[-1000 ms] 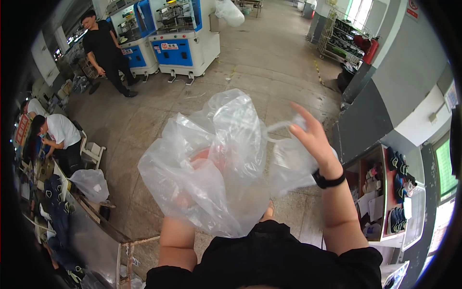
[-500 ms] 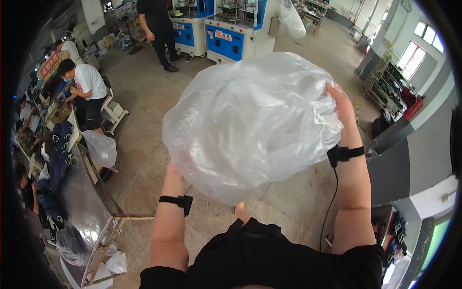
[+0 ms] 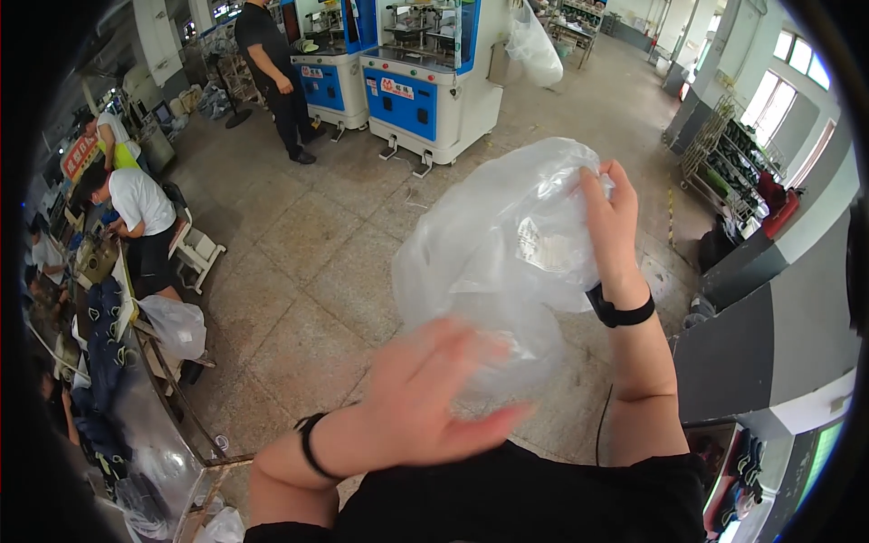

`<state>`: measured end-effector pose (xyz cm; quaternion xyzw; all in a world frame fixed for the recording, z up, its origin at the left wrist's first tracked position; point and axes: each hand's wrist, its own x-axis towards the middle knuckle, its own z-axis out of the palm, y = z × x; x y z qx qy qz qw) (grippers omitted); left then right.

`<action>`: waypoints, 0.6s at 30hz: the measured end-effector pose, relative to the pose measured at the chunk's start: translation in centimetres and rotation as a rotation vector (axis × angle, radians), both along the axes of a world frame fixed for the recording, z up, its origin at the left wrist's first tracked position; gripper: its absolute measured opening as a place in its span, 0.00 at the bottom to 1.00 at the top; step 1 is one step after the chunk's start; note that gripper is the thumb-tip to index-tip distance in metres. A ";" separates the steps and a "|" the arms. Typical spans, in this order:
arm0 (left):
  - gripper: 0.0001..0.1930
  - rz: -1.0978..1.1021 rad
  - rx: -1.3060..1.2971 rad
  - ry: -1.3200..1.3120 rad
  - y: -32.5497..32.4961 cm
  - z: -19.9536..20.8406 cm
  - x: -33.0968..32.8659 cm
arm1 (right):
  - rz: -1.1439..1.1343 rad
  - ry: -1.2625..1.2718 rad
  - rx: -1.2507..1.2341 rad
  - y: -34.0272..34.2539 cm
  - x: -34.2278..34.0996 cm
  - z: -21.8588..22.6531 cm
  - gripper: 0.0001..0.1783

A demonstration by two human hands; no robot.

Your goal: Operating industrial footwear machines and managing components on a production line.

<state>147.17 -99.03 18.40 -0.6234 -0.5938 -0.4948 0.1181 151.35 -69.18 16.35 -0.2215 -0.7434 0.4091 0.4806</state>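
A large clear plastic bag [image 3: 480, 235] hangs puffed out before my chest, with a small printed white label on its right side. My right hand [image 3: 612, 217] pinches its upper right edge between thumb and fingers. Across the bag's lower left part passes my left hand [image 3: 444, 389], blurred by motion, its fingers stretched out and the thumb apart. Nothing shows in its grasp; whether it touches the film I cannot tell. Both wrists wear black bands.
At left runs a metal-topped table [image 3: 154, 425] with dark shoes [image 3: 104, 326] and people seated along it. Blue and white machines [image 3: 421, 100] stand ahead beside a standing person [image 3: 272, 81]. A shoe rack [image 3: 733, 154] is at far right; a grey pillar [image 3: 751, 335] stands nearer.
The bag has shrunk from a wide ballooned shape to a narrower one. My left hand has come out from beneath it and swung inward; my right hand keeps its hold.
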 end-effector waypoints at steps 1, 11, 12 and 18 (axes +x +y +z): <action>0.28 0.102 -0.127 -0.069 2.9 -0.6 0.2 | -0.017 0.020 0.069 0.6 -0.5 -0.4 0.09; 0.11 0.287 -0.478 -0.230 15.6 -11.8 -12.9 | 0.292 0.008 -0.651 9.6 4.1 -0.6 0.06; 0.11 0.264 -0.486 -0.226 16.4 -11.8 -14.0 | 0.304 0.012 -0.730 10.7 4.7 -0.9 0.06; 0.10 0.154 -0.447 -0.276 21.7 -12.3 -22.9 | 0.149 -0.124 -0.671 18.4 7.4 -4.7 0.09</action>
